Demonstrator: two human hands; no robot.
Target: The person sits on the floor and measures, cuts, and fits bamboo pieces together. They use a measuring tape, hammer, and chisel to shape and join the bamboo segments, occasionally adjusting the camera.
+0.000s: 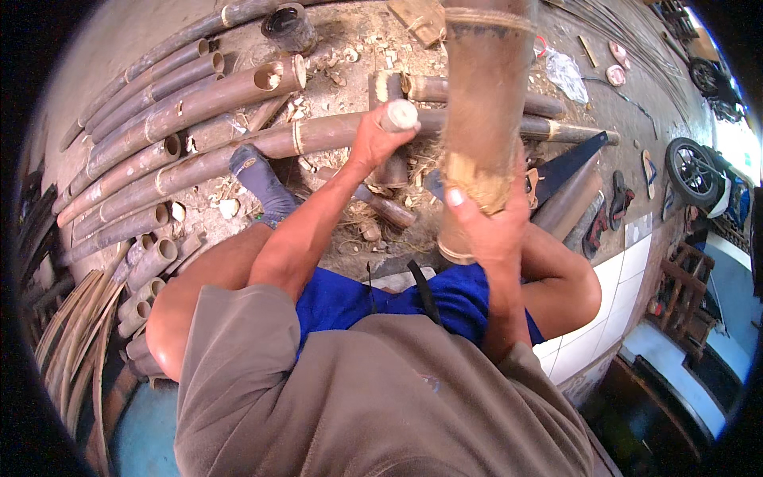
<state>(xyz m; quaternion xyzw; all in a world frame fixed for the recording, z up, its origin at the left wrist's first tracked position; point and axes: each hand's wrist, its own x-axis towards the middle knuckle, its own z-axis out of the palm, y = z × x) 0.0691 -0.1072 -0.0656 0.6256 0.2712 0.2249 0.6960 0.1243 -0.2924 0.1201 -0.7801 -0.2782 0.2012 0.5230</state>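
I am sitting over a dirt floor. My right hand [486, 221] grips the frayed lower end of a thick brown bamboo section [485, 95] that stands upright in front of me. My left hand [372, 145] is closed around a round wooden stick [397, 116] whose pale cut end faces up. The stick is raised just left of the bamboo section. What lies under the stick's lower end is hidden by my hand and wrist.
Long bamboo poles [199, 103] lie stacked on the floor at left and across the middle, with short cut pieces [151, 262] and wood chips. A dark-bladed saw [574, 163] lies at right, near sandals [620, 199], a motorcycle wheel [693, 171] and a white tiled ledge [624, 282].
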